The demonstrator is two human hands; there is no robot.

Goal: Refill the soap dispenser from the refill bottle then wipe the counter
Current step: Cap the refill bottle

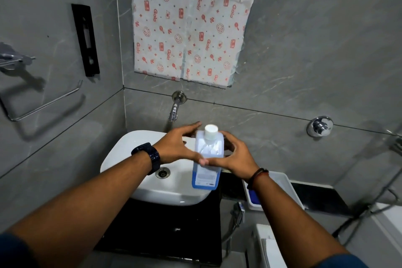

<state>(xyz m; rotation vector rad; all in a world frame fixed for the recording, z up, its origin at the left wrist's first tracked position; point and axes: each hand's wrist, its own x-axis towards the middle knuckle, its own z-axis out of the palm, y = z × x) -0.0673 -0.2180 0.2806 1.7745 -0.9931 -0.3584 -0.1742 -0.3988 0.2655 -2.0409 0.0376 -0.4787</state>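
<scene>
Bottle in hand over the sink, cap on: the refill is only starting.

The left hand (174, 148) is spread open beside the bottle (207, 159), its fingers (191, 126) splayed toward the white cap (211, 131) and its thumb close against the bottle's side; whether it bears any weight I cannot tell. The bottle, clear with blue liquid low in it, hangs upright over the right edge of the sink (139, 159), below the tap (174, 111). The right hand (233, 156) wraps around the bottle's far side and grips it. No dispenser is in view. On the dark table (315, 198) to the right sits a white tray (282, 183). The next move, as I judge it, calls for a steady right-hand hold while the left twists the cap off, the bottle kept upright.
</scene>
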